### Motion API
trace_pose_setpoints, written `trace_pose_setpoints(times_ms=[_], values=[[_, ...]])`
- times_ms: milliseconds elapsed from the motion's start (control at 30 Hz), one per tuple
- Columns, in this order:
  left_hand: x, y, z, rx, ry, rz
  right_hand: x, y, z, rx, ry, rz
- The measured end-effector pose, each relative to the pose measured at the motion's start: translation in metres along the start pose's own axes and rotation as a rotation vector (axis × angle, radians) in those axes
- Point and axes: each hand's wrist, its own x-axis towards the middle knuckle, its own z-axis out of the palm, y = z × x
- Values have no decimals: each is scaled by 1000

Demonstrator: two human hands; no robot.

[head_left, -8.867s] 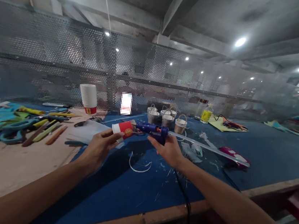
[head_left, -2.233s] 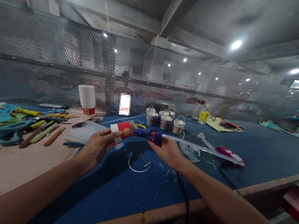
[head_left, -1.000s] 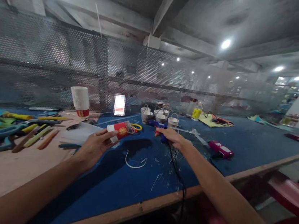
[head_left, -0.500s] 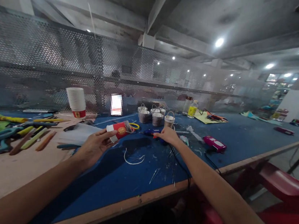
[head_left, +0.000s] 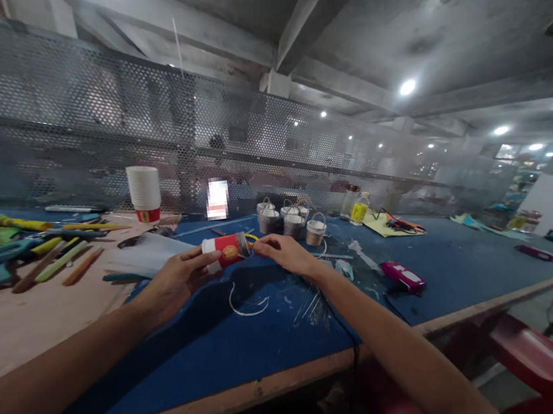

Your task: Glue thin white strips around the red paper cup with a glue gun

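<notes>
My left hand grips a red and white paper cup lying on its side in the air above the blue table mat. A grey-brown band wraps the cup's right end, and a thin loop sticks out there. At that end my right hand has its thumb and fingers pinched together; what is between them, if anything, is too small to make out. Behind the right hand stand several small grey buckets with handles and a tan one. A curved white strip lies on the mat below the cup.
A stack of paper cups stands at the back left. Scissors and several sticks lie at the left. To the right are a magenta tool, a yellow-labelled bottle and clear strands. A perforated screen lines the back.
My right hand has left the blue tool on the mat and moved left to the cup's banded end. The left hand still holds the cup in nearly the same place.
</notes>
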Motion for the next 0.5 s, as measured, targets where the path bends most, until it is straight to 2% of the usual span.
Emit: trace_pose_setpoints(times_ms=[333,500], values=[[-5,1,5,31,-18,-18,-2,-3,11,231,116,27],[-6,1,4,48,-9,-35,-8,-4,13,317,105,37]])
